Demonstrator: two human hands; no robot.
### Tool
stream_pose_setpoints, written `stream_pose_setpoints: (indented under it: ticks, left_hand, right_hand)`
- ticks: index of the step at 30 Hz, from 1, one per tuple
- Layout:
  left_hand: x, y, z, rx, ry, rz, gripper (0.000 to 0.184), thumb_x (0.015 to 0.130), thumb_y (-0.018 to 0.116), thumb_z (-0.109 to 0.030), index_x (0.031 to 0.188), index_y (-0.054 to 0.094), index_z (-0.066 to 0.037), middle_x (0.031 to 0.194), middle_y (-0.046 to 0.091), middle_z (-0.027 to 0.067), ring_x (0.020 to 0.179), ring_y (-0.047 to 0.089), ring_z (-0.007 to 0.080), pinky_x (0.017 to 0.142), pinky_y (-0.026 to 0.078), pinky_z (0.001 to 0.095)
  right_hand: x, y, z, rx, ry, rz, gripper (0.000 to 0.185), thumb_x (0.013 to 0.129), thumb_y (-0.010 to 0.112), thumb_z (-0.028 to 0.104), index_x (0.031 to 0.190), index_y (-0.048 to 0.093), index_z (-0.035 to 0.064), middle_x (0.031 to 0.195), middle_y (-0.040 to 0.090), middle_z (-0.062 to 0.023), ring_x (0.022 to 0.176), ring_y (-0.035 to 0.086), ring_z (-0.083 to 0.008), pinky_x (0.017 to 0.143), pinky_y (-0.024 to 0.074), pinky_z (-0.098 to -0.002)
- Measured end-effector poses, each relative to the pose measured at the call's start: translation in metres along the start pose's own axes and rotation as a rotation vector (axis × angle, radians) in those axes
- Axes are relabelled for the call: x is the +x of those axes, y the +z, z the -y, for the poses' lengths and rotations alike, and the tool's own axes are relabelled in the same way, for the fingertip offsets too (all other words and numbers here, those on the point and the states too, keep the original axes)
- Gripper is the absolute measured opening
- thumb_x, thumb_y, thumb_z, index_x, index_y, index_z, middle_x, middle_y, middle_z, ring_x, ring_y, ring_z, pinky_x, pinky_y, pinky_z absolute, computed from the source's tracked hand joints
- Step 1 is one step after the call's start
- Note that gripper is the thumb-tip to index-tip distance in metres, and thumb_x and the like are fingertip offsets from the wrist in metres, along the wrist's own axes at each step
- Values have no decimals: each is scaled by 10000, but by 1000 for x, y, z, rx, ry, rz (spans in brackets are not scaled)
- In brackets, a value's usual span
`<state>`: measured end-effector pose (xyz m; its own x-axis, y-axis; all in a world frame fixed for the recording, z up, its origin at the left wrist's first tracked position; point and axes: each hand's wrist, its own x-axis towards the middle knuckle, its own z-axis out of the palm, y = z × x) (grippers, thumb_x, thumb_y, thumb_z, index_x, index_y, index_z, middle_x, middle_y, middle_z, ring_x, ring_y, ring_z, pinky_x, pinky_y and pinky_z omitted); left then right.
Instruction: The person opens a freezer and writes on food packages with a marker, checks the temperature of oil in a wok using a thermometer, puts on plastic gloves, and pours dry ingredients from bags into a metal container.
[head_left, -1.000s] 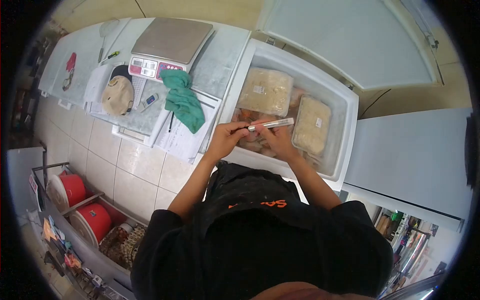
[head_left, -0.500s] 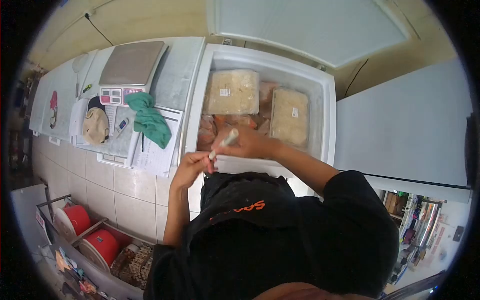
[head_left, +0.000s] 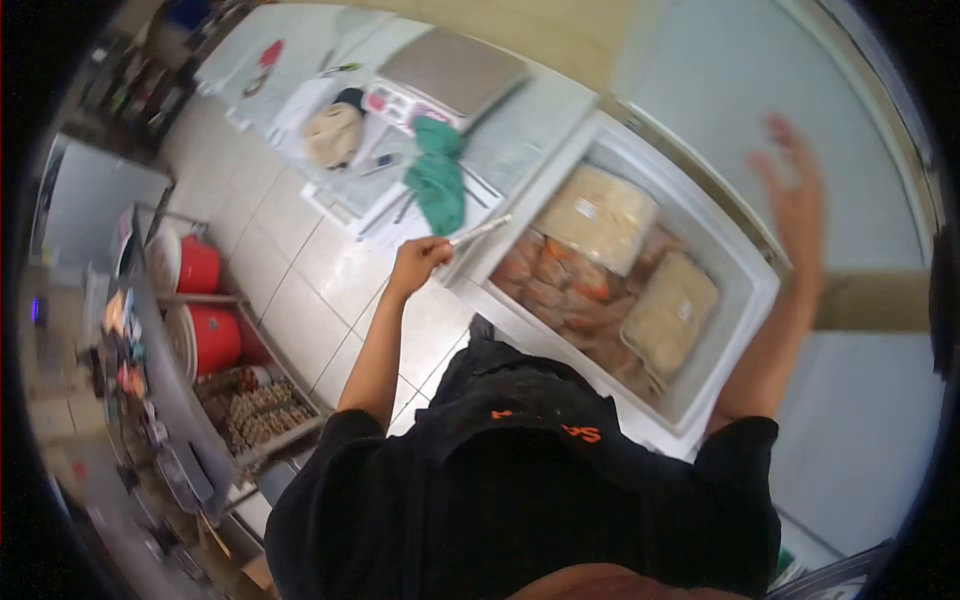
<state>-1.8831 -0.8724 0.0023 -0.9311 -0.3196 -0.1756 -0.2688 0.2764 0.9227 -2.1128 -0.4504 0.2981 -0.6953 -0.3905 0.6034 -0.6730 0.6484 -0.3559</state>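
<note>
My left hand (head_left: 418, 266) is closed around one end of a thin whitish stick (head_left: 484, 231), which points toward the freezer's left rim; its exact kind is unclear. Raised in front of the upright lid (head_left: 700, 100), my right hand (head_left: 797, 190) is blurred, its fingers apart and nothing visible in them. Below both hands stands an open chest freezer (head_left: 738, 350). Inside are two clear-wrapped packs of pale, crumb-like food, one at the back (head_left: 598, 218) and one at the right (head_left: 672, 310). Bagged orange-pink pieces (head_left: 562, 290) lie beneath and beside them.
On a white top at the left are a scale (head_left: 455, 70), a green cloth (head_left: 437, 180), a beige cap (head_left: 333, 136) and papers. Red round containers (head_left: 208, 262) and a wooden-edged bin stand lower left. Another white lid (head_left: 880, 400) is at the right.
My right hand has left the stick and swung up and right to the lid. My left hand keeps the stick. The whole view has turned and shifted.
</note>
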Motion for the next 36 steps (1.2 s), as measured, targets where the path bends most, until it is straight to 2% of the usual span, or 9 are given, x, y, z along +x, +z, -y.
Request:
stream_pose_setpoints:
  ticks: [7, 12, 13, 19, 21, 27, 31, 33, 36]
  left_hand:
    - [84, -78, 43, 185, 171, -412, 229, 844, 646, -235, 950, 710, -42, 815, 701, 122, 736, 668, 230, 692, 495, 314]
    - [177, -120, 71, 526, 373, -472, 271, 770, 723, -243, 1027, 709, -157, 1089, 646, 122, 1015, 606, 293, 834, 479, 406]
    - [182, -119, 71, 508, 196, -456, 358, 739, 749, -234, 1091, 684, -214, 1186, 592, 112, 1093, 560, 295, 879, 465, 431]
    - [199, -111, 111, 635, 129, -166, 261, 810, 667, -315, 1040, 688, -194, 1155, 608, 104, 1100, 559, 295, 886, 453, 448]
    - [197, -111, 117, 694, 227, -219, 225, 823, 665, -276, 1011, 690, -154, 1123, 620, 109, 1078, 568, 293, 890, 445, 433]
    - [114, -115, 77, 266, 381, -451, 134, 868, 614, -100, 966, 664, -24, 1025, 627, 127, 997, 570, 276, 875, 439, 367]
    - [20, -110, 111, 278, 210, -657, 118, 883, 603, -82, 949, 649, 4, 963, 605, 129, 921, 559, 274, 831, 446, 363]
    - [-32, -101, 125, 381, 227, -767, 139, 898, 598, -113, 965, 639, 2, 949, 594, 116, 907, 553, 260, 798, 445, 351]
    - [-106, -77, 154, 253, 48, -544, 168, 905, 599, -149, 1004, 633, -19, 949, 627, 90, 870, 571, 228, 765, 458, 338]
  right_hand:
    - [164, -90, -75, -747, -207, -343, 549, 914, 543, 453, 1309, 518, 72, 1315, 528, -137, 1243, 472, -276, 1045, 342, -372]
    - [247, -121, -211, -1204, -70, -110, 720, 862, 530, 583, 1343, 468, 50, 1357, 482, -174, 1280, 431, -311, 1070, 316, -397]
    - [245, -117, -203, -1234, -70, -25, 746, 853, 532, 597, 1351, 457, 46, 1360, 477, -180, 1284, 426, -315, 1072, 313, -398]
    - [241, -111, -133, -1136, 195, 2, 924, 750, 558, 717, 1292, 481, -27, 1243, 524, -286, 1168, 498, -408, 988, 396, -458]
    - [250, -121, -139, -1183, 232, 134, 951, 742, 547, 736, 1273, 486, -51, 1241, 525, -288, 1171, 499, -402, 991, 393, -457]
    - [208, -132, -154, -936, 101, -135, 960, 678, 583, 766, 1217, 539, -26, 1157, 583, -278, 1137, 536, -376, 940, 426, -427]
    - [106, -102, -5, -970, 364, -51, 843, 688, 638, 701, 1138, 595, -10, 918, 659, -211, 839, 636, -322, 749, 465, -406]
    - [41, -93, 29, -993, 391, -16, 734, 738, 662, 605, 1154, 601, 4, 927, 655, -213, 887, 630, -340, 780, 471, -393]
    - [-53, -62, 116, -787, 575, 139, 528, 734, 735, 463, 1009, 653, 21, 807, 648, -170, 723, 593, -302, 694, 452, -402]
